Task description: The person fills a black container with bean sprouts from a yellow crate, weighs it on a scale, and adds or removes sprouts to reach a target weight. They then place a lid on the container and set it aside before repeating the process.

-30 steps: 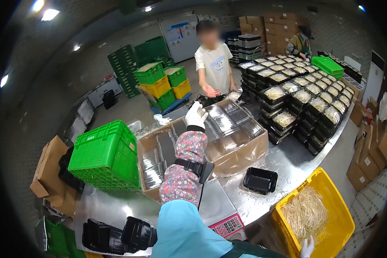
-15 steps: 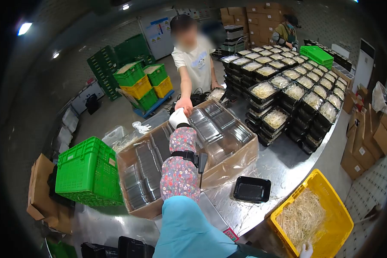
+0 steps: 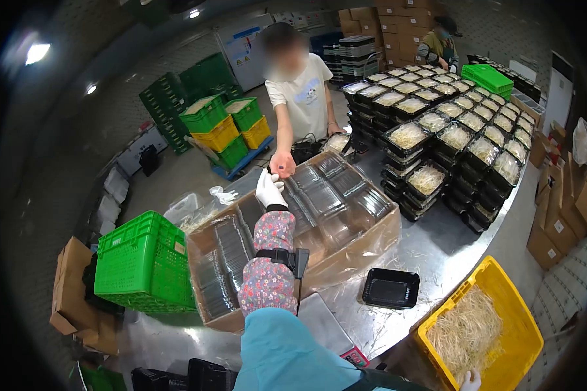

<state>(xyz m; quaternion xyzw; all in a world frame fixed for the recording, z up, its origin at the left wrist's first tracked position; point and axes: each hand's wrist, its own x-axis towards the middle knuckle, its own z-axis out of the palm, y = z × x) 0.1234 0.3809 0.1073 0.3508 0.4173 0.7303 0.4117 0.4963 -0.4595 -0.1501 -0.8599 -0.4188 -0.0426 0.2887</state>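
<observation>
1. White-gloved left hand [image 3: 269, 189] is stretched forward at the end of a floral sleeve [image 3: 267, 277], with a black strap [image 3: 277, 255] around the forearm.
2. Its fingers are spread and point up and away. The palm looks open, and no object can be made out in it.
3. The fingertips reach up to the co-worker's hand [image 3: 282, 163], which hangs down just above them. Whether the two hands touch, or whether anything small lies between them, is too fine to tell.
4. Both hands meet over the far edge of a cardboard box [image 3: 355, 251] lined with clear film. The box sits on the steel table [image 3: 440, 244].
5. The box holds rows of clear plastic lids [image 3: 319, 195], stacked on edge and filling most of it.
6. The right hand [image 3: 471, 380], also white-gloved, shows only at the bottom edge, so its grip cannot be told.
7. That hand is at the near side of a yellow crate [image 3: 525, 329] holding bean sprouts [image 3: 466, 332].
8. One empty black tray [image 3: 390, 289] lies on the table between the box and the yellow crate.
9. A green crate [image 3: 143, 264] stands just left of the box.
10. Stacks of filled black trays [image 3: 437, 140] cover the far right of the table.
11. The co-worker wears a white T-shirt [image 3: 304, 98] and stands across the table; a second person [image 3: 437, 47] is well beyond.
</observation>
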